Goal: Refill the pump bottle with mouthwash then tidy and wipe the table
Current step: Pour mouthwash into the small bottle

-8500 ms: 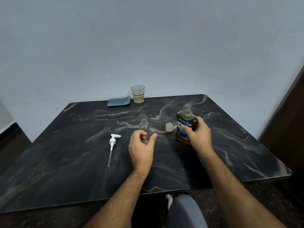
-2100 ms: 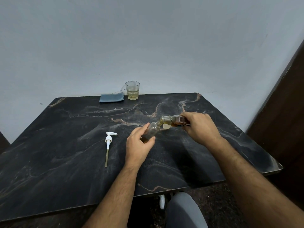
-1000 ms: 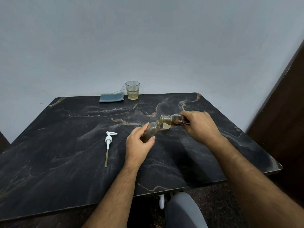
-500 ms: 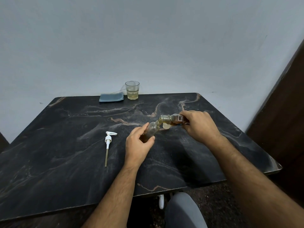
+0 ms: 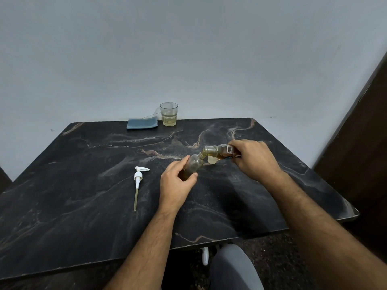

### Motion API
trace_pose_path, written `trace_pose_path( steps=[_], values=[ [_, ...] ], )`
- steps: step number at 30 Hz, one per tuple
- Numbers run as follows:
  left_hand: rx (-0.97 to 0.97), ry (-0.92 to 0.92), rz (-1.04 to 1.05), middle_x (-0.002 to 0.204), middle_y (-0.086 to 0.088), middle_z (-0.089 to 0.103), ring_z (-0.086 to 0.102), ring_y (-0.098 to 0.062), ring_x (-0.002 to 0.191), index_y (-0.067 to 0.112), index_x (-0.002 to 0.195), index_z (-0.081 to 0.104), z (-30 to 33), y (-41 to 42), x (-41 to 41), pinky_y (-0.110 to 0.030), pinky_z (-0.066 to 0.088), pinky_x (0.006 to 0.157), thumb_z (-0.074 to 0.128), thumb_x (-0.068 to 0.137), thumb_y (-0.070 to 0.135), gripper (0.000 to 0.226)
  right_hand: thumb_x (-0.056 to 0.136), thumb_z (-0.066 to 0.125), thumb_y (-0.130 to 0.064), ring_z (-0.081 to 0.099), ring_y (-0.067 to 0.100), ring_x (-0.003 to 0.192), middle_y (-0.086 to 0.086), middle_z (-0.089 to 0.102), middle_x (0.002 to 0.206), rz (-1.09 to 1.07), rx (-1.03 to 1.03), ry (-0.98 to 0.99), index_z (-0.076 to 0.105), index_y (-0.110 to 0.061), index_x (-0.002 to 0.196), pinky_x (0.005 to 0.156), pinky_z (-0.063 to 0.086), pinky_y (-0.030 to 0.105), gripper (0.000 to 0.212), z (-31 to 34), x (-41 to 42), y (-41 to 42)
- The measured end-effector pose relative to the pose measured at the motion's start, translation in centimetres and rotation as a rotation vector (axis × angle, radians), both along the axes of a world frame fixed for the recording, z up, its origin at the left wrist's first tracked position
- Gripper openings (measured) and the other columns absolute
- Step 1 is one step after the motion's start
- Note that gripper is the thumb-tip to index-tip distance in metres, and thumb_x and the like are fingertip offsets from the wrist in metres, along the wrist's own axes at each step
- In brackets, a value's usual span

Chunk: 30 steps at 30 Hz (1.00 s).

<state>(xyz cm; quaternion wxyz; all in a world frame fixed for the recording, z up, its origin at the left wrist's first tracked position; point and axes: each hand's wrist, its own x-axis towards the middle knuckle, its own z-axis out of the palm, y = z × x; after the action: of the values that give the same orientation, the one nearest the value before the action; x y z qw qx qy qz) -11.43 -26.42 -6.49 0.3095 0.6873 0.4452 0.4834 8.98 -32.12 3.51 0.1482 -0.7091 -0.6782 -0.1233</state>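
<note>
My left hand [image 5: 178, 185] grips a small clear pump bottle [image 5: 193, 165], tilted to the right with amber liquid in its lower part. My right hand [image 5: 252, 159] holds the amber mouthwash bottle [image 5: 219, 151] tipped almost flat, its open neck against the small bottle's mouth. A pale cap [image 5: 211, 160] lies on the table just below the two necks. The white pump head [image 5: 138, 176] with its long tube lies to the left of my left hand. The table [image 5: 83, 195] is dark marble.
At the table's far edge by the wall stand a glass [image 5: 168, 114] with a little yellowish liquid and a folded blue cloth [image 5: 142, 123]. A dark wooden panel rises at the right. A grey-clad knee shows below the near edge.
Since 8.5 s ago both bottles were lifted and tilted neck to neck. Over the last second the hands and bottles have barely moved.
</note>
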Motion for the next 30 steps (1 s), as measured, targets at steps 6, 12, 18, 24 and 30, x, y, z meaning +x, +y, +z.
trace_pose_path(
  steps=[6, 12, 18, 24, 30],
  values=[
    [-0.007, 0.005, -0.001, 0.115, 0.018, 0.059, 0.053, 0.01, 0.105, 0.026, 0.134, 0.06, 0.1, -0.1, 0.0, -0.001, 0.036, 0.088, 0.078, 0.079, 0.019, 0.058, 0.092, 0.061, -0.023, 0.063, 0.02, 0.088, -0.004, 0.069, 0.097, 0.005, 0.002, 0.015, 0.062, -0.026, 0.109, 0.084, 0.045, 0.04, 0.017, -0.2, 0.0, 0.1],
    [-0.006, -0.008, 0.002, 0.114, 0.019, 0.058, 0.053, 0.01, 0.103, 0.026, 0.134, 0.059, 0.1, -0.2, -0.1, -0.005, 0.038, 0.09, 0.079, 0.079, 0.019, 0.059, 0.089, 0.063, -0.02, 0.064, 0.023, 0.089, -0.004, 0.07, 0.097, 0.006, -0.006, 0.121, 0.062, -0.025, 0.11, 0.082, 0.05, 0.042, 0.022, -0.8, -0.2, 0.1],
    [0.003, -0.026, 0.011, 0.109, 0.02, 0.059, 0.055, 0.01, 0.103, 0.026, 0.132, 0.061, 0.3, -0.3, -0.1, -0.004, 0.039, 0.09, 0.079, 0.079, 0.021, 0.057, 0.085, 0.072, -0.019, 0.065, 0.019, 0.093, -0.004, 0.072, 0.101, 0.002, -0.009, 0.294, 0.064, -0.025, 0.114, 0.084, 0.053, 0.04, 0.03, -1.7, -0.8, 0.0],
    [-0.047, -0.112, -0.001, 0.098, 0.028, 0.067, 0.061, 0.014, 0.099, 0.036, 0.126, 0.061, 0.5, -0.6, 0.1, -0.009, 0.046, 0.091, 0.082, 0.077, 0.021, 0.055, 0.081, 0.078, -0.017, 0.067, 0.011, 0.089, -0.006, 0.072, 0.1, -0.013, 0.025, 0.694, 0.064, -0.023, 0.114, 0.083, 0.056, 0.034, 0.036, -3.0, -0.8, 0.1],
    [-0.097, -0.187, 0.0, 0.109, 0.015, 0.071, 0.066, 0.002, 0.102, 0.024, 0.125, 0.065, 0.0, -0.1, 0.3, -0.028, 0.053, 0.096, 0.083, 0.075, 0.018, 0.053, 0.081, 0.078, -0.011, 0.063, 0.013, 0.102, -0.009, 0.066, 0.102, -0.118, 0.227, 1.186, 0.058, -0.02, 0.113, 0.089, 0.05, 0.029, 0.039, -4.2, 0.9, -0.2]
  ],
)
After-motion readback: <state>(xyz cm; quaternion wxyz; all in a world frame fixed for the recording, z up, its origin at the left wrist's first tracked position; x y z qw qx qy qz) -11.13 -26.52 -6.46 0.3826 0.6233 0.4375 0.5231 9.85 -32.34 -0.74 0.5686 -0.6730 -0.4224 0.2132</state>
